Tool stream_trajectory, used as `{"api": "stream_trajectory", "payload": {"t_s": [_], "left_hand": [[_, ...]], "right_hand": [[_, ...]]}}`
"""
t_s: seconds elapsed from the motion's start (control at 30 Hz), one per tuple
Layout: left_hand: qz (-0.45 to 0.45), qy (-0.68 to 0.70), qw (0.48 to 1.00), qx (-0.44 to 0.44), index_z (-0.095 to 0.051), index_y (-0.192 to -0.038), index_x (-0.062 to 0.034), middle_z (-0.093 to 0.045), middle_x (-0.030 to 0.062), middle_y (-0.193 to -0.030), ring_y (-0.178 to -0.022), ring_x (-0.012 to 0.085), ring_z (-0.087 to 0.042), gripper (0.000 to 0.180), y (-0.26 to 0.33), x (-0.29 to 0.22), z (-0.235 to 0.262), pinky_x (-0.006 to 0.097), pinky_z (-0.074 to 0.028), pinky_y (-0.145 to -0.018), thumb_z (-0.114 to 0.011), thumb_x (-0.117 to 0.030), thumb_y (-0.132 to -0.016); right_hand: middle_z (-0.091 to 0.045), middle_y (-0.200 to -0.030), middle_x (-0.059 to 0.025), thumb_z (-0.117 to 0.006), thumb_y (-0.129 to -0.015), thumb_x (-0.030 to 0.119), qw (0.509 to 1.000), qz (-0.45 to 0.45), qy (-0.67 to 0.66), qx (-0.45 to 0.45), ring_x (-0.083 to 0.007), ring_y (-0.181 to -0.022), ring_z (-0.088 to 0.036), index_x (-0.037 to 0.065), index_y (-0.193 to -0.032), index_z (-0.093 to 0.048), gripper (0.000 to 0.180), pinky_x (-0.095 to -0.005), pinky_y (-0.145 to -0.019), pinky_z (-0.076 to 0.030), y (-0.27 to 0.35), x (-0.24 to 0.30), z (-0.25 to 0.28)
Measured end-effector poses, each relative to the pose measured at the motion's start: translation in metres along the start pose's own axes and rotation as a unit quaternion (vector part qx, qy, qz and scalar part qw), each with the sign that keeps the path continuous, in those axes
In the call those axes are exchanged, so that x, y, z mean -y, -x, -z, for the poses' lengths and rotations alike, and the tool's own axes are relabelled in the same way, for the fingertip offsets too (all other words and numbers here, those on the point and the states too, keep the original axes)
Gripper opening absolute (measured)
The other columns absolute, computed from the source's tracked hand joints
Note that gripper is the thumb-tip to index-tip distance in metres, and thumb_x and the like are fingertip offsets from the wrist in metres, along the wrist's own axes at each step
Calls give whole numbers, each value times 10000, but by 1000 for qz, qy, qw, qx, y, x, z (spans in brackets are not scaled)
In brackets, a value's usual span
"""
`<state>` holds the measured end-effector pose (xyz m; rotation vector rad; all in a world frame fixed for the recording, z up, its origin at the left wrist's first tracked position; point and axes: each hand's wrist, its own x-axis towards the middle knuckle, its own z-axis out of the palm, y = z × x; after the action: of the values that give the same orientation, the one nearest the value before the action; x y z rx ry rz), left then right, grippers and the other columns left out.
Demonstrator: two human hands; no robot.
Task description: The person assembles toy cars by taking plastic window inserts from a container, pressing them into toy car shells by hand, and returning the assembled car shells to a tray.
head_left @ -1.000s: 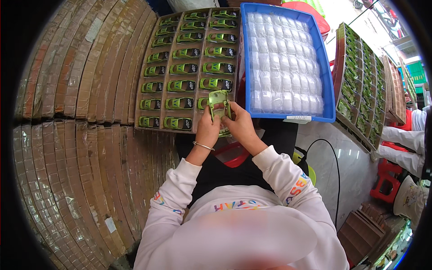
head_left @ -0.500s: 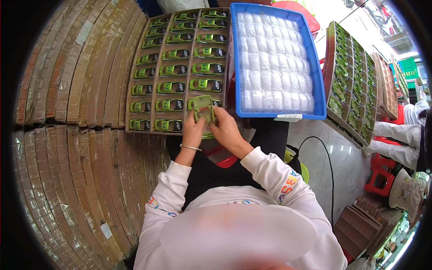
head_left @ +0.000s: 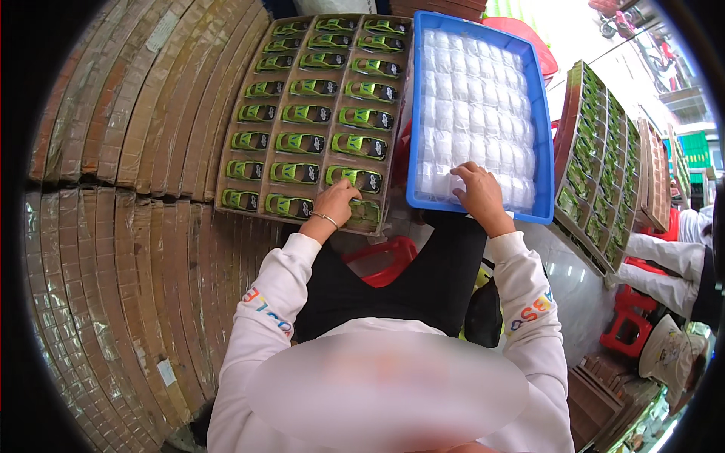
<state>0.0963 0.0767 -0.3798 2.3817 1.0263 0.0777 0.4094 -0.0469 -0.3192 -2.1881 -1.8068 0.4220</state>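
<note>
My left hand (head_left: 336, 204) is at the near right corner of a cardboard tray (head_left: 382, 223) divided into compartments. Its bent fingers rest on the green toy car body (head_left: 367, 216) in the corner compartment, which shows no black hood. Just beyond lies a green toy car (head_left: 355, 179) with a black hood; several like it fill the rows. Over the near edge of a blue plastic bin (head_left: 445, 205), my right hand (head_left: 480, 198) reaches in, thumb and fingers closing on a white wrapped packet (head_left: 458, 183). Packets in the bin lie in rows.
Flat cardboard trays (head_left: 98, 113) are stacked on the left. Another tray of green cars (head_left: 596, 158) stands at the right. A red stool (head_left: 387, 260) is below the near tray edge. A person in white trousers (head_left: 661, 264) sits at far right, near a red stool (head_left: 630, 321).
Both hands held a green car body above the tray; now they are apart. My right hand has moved right to the bin, while the left stays at the tray corner. The view has shifted slightly.
</note>
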Motion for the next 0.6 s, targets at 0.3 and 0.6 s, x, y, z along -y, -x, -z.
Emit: {"api": "stream_trajectory", "payload": {"t_s": [0.3,0.6], "left_hand": [[-72,9,997,-4,-679,-1041,-116,-626,65,-1005,-1040,286,-576,251,19,-3,23,396,-483,-874,-652,-93,-793],[-120,-84,989,-15,-639,-1152,-131,-569,75,-1252,-1150,307,-523,435,-32,23,19,425,-442,-963,-729,-126,-726]], "right_hand": [[-620,-869,-86,-780,-690,145,994,13,-74,84,-294,-919,-601,98,-906,-679,243,-396,-832,-453,-10,-17,6],[-696,-846,-92,-708,-819,152,905,-102,-411,20,-160,-797,-657,21,-900,-666,160,-310,-728,-515,12,-16,8]]}}
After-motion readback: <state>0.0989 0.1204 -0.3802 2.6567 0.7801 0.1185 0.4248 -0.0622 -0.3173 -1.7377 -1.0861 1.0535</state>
